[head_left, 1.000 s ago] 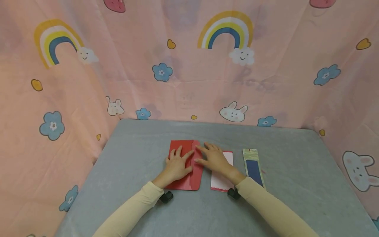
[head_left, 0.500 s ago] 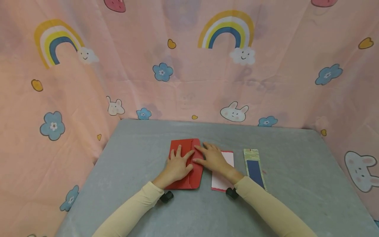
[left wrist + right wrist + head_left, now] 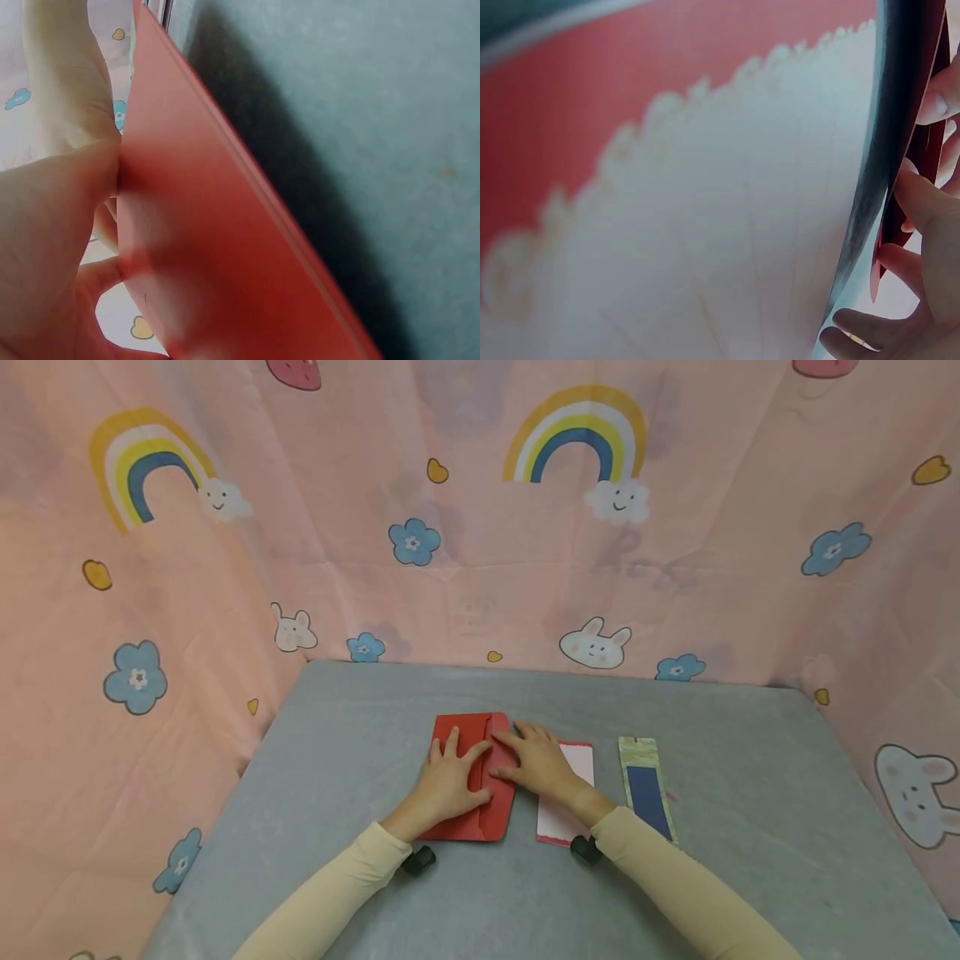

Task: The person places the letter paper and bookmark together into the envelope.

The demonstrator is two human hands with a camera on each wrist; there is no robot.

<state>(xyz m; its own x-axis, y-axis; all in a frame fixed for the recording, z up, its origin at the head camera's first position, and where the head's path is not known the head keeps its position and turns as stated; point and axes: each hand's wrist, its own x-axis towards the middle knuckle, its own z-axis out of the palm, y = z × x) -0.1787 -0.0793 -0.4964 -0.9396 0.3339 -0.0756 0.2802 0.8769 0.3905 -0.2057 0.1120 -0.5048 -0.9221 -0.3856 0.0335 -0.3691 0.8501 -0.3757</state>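
Note:
A red envelope (image 3: 495, 820) lies on the grey table in the head view, its lighter flap on the right side. My left hand (image 3: 446, 787) rests on the envelope's body with the fingers spread. From the right, my right hand (image 3: 546, 766) touches the flap with thumb and forefinger, the other fingers stretched past its edge. Beneath that hand lies a white card with red ends (image 3: 558, 820), partly covered. The left wrist view shows the red envelope (image 3: 210, 225) close up at a slant, a shadow beside its edge.
A narrow green strip with a dark blue panel (image 3: 647, 797), like a bookmark, lies right of the card, its lower end partly behind the right sleeve. The grey table (image 3: 360, 718) meets a pink patterned curtain (image 3: 480, 593) at the back and sides.
The envelope's flap side has shifted slightly under the hands. My right thumb and forefinger have moved a little left onto the flap. Otherwise both hands stay nearly where they were.

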